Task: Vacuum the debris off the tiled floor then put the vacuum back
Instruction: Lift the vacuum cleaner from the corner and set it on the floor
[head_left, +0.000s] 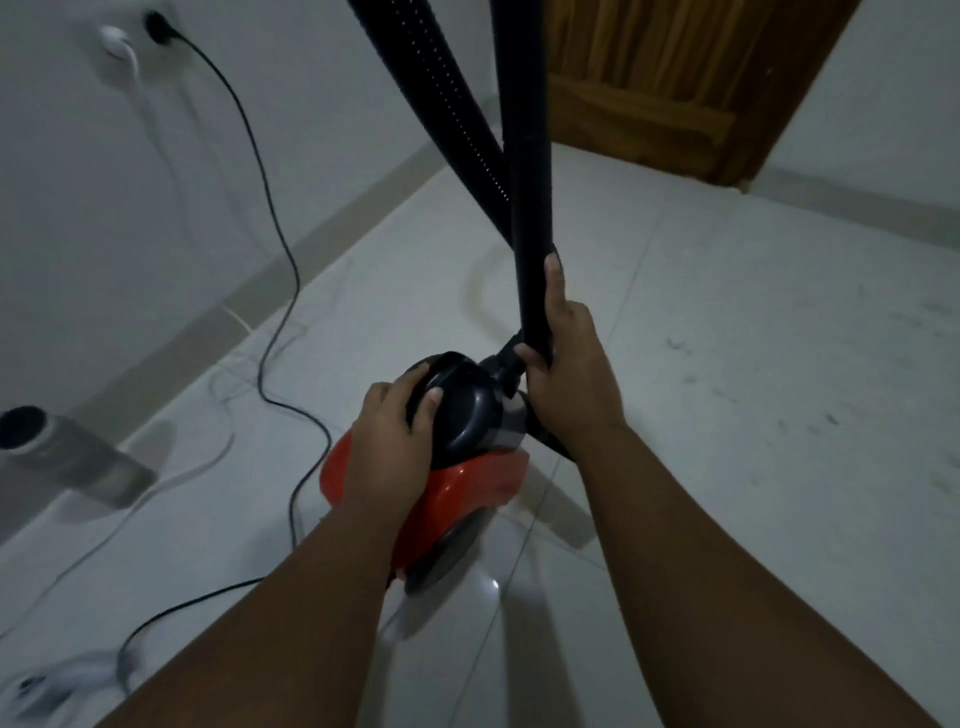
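A red canister vacuum (467, 483) with a dark front cap (467, 410) stands on the white tiled floor (727, 364) in the middle of the view. My left hand (392, 431) is clasped over the dark cap. My right hand (569, 369) grips the black tube (530, 218) just above where it joins the vacuum. The ribbed black hose (447, 104) rises out of the top of the frame beside the tube. Small dark debris specks (810, 410) lie scattered on the tiles to the right.
The vacuum's black power cord (270, 260) runs from a wall socket (158, 26) at top left down across the floor. A white plug and cable (124, 57) hang beside it. A grey cylindrical object (57, 452) lies at the left. A wooden door (665, 78) stands at the back.
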